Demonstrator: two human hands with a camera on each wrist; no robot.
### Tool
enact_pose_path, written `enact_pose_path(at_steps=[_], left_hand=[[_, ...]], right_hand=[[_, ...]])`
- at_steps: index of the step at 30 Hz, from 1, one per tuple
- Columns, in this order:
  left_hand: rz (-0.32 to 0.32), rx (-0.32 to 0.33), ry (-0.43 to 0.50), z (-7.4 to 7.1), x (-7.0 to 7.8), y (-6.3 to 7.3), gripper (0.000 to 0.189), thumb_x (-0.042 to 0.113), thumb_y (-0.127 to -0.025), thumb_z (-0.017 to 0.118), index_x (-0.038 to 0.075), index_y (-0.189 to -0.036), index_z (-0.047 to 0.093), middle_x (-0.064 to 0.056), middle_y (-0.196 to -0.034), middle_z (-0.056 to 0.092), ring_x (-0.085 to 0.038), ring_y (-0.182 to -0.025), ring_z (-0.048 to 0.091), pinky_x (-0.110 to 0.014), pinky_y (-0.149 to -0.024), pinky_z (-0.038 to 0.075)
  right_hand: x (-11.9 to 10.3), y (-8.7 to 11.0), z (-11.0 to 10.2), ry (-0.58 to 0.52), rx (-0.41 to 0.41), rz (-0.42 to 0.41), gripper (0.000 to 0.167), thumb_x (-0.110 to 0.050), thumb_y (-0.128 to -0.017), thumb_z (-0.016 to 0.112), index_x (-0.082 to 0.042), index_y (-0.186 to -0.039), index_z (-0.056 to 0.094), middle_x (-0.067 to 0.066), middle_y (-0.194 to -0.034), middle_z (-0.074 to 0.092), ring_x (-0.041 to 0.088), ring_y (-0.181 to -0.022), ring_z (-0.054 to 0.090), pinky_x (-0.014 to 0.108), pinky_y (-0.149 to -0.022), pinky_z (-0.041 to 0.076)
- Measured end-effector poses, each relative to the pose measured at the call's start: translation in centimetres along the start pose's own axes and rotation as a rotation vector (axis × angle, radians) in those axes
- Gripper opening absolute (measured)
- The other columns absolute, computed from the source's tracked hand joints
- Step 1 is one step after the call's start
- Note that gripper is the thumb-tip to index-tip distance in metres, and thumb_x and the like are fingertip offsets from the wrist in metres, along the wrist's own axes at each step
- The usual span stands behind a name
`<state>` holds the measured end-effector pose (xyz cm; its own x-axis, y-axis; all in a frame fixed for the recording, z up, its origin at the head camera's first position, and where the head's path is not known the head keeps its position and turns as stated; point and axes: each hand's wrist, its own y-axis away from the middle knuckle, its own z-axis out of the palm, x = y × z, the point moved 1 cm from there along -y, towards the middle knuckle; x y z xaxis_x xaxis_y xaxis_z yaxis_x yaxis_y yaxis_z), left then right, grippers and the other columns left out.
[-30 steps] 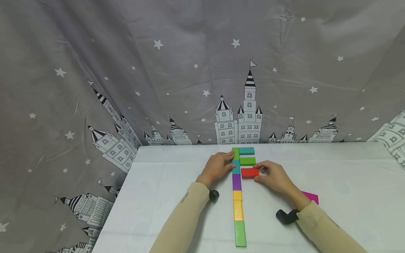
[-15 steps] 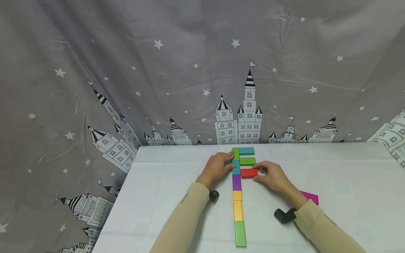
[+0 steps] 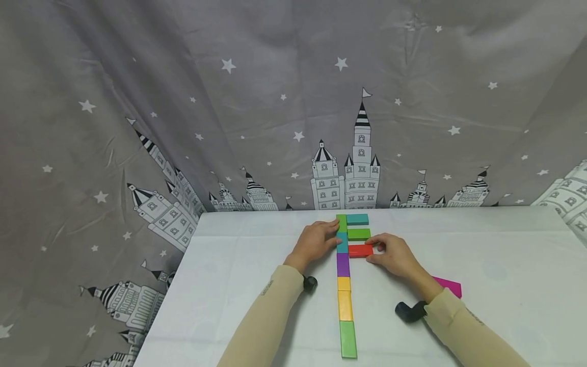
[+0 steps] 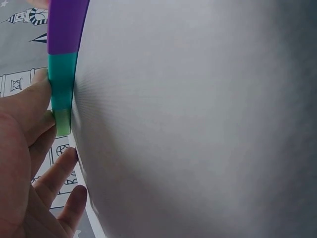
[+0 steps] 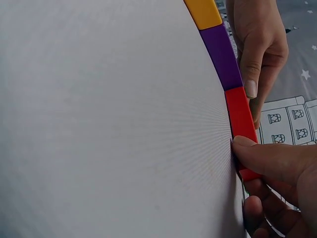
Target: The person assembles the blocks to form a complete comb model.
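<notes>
A red block (image 3: 361, 251) lies flat on the white table, its left end against a column of coloured blocks. My right hand (image 3: 396, 255) pinches its right end between thumb and fingers, as the right wrist view shows on the red block (image 5: 241, 114). From the left, my left hand (image 3: 314, 243) rests its fingertips against the column's far end. Its thumb touches the teal block (image 3: 342, 242) and a finger touches the green block (image 3: 342, 222). Below these, the column continues with a purple block (image 3: 343, 265), yellow blocks (image 3: 345, 306) and a light green block (image 3: 348, 340).
Beyond the red block, a second teal block (image 3: 357, 219) and another green block (image 3: 359, 234) stick out rightward from the column, with gaps between. A magenta block (image 3: 449, 287) lies partly behind my right forearm. A grey castle-print curtain (image 3: 275, 127) hangs behind the table (image 3: 220, 295).
My right hand has slid the red block slightly left, up against the column. The left hand has stayed where it was.
</notes>
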<state>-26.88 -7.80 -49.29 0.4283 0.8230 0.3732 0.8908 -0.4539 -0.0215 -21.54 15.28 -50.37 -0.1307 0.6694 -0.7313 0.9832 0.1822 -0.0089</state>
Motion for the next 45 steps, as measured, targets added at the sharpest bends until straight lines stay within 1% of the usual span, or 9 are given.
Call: enact_pose_path(at_steps=[9, 18, 23, 25, 28, 32, 37, 40, 45], left_hand=[[0.006, 0.001, 0.004, 0.0, 0.0, 0.1, 0.054, 0.040, -0.097, 0.066, 0.018, -0.145, 0.054, 0.012, -0.153, 0.046, -0.017, -0.139, 0.045, -0.042, -0.116, 0.036], [0.010, 0.003, 0.007, 0.1, -0.1, 0.1, 0.054, 0.039, -0.097, 0.067, 0.018, -0.145, 0.054, 0.012, -0.153, 0.046, -0.017, -0.139, 0.045, -0.042, -0.115, 0.037], [0.013, 0.004, 0.014, 0.0, -0.1, 0.3, 0.054, 0.038, -0.097, 0.067, 0.018, -0.145, 0.054, 0.012, -0.152, 0.047, -0.018, -0.139, 0.045, -0.043, -0.115, 0.037], [0.015, 0.002, 0.014, 0.0, -0.1, 0.3, 0.054, 0.038, -0.097, 0.067, 0.018, -0.145, 0.054, 0.012, -0.153, 0.046, -0.018, -0.139, 0.045, -0.043, -0.115, 0.037], [0.018, -0.005, 0.012, 0.1, -0.1, 0.4, 0.054, 0.038, -0.097, 0.067, 0.018, -0.146, 0.053, 0.012, -0.153, 0.046, -0.018, -0.140, 0.045, -0.043, -0.116, 0.036], [0.023, 0.001, 0.005, 0.1, -0.2, 0.3, 0.054, 0.037, -0.097, 0.067, 0.017, -0.146, 0.054, 0.012, -0.153, 0.046, -0.018, -0.139, 0.045, -0.043, -0.115, 0.037], [0.019, 0.005, -0.004, 0.2, -0.2, 0.2, 0.055, 0.038, -0.097, 0.067, 0.018, -0.146, 0.054, 0.012, -0.153, 0.046, -0.017, -0.139, 0.045, -0.043, -0.115, 0.037], [0.014, 0.005, -0.001, 0.2, -0.2, 0.2, 0.055, 0.038, -0.097, 0.067, 0.018, -0.146, 0.054, 0.013, -0.153, 0.046, -0.018, -0.140, 0.045, -0.043, -0.116, 0.036], [0.009, 0.004, 0.010, 0.2, -0.1, 0.1, 0.054, 0.038, -0.097, 0.067, 0.017, -0.145, 0.054, 0.012, -0.153, 0.046, -0.018, -0.140, 0.044, -0.044, -0.116, 0.036]], right_hand=[[-0.1, -0.2, 0.2, 0.012, -0.007, 0.044, 0.036, -0.012, -0.081, 0.083, -0.006, -0.115, 0.073, 0.006, -0.097, 0.064, 0.023, -0.090, 0.053, 0.034, -0.075, 0.047], [0.0, -0.2, 0.3, 0.009, -0.014, 0.054, 0.038, -0.013, -0.081, 0.084, -0.007, -0.116, 0.073, 0.005, -0.094, 0.061, 0.023, -0.089, 0.051, 0.033, -0.073, 0.046], [0.0, -0.1, 0.2, 0.005, -0.022, 0.053, 0.041, -0.015, -0.080, 0.085, -0.007, -0.118, 0.072, 0.007, -0.100, 0.063, 0.023, -0.091, 0.052, 0.034, -0.075, 0.047], [0.0, 0.1, -0.1, -0.004, -0.025, 0.045, 0.043, -0.017, -0.080, 0.085, -0.007, -0.119, 0.071, 0.007, -0.104, 0.065, 0.023, -0.093, 0.053, 0.035, -0.078, 0.048], [-0.1, 0.5, -1.0, -0.027, -0.027, 0.027, 0.046, -0.019, -0.080, 0.086, -0.007, -0.121, 0.070, 0.008, -0.108, 0.066, 0.024, -0.097, 0.055, 0.039, -0.082, 0.049], [-0.2, 1.1, -2.7, -0.052, -0.020, 0.010, 0.049, -0.022, -0.082, 0.084, -0.007, -0.125, 0.068, 0.010, -0.115, 0.067, 0.028, -0.103, 0.057, 0.044, -0.086, 0.051], [-0.3, 2.1, -4.8, -0.063, 0.006, 0.005, 0.049, -0.026, -0.084, 0.082, -0.008, -0.127, 0.067, 0.014, -0.123, 0.067, 0.031, -0.109, 0.058, 0.050, -0.091, 0.052], [-0.3, 2.9, -5.8, -0.065, 0.015, -0.007, 0.049, -0.027, -0.085, 0.082, -0.008, -0.127, 0.067, 0.014, -0.123, 0.067, 0.031, -0.110, 0.058, 0.047, -0.091, 0.051], [0.0, 4.3, -7.1, -0.055, 0.018, -0.030, 0.050, -0.030, -0.086, 0.081, -0.009, -0.128, 0.067, 0.013, -0.120, 0.068, 0.031, -0.109, 0.059, 0.038, -0.084, 0.050]])
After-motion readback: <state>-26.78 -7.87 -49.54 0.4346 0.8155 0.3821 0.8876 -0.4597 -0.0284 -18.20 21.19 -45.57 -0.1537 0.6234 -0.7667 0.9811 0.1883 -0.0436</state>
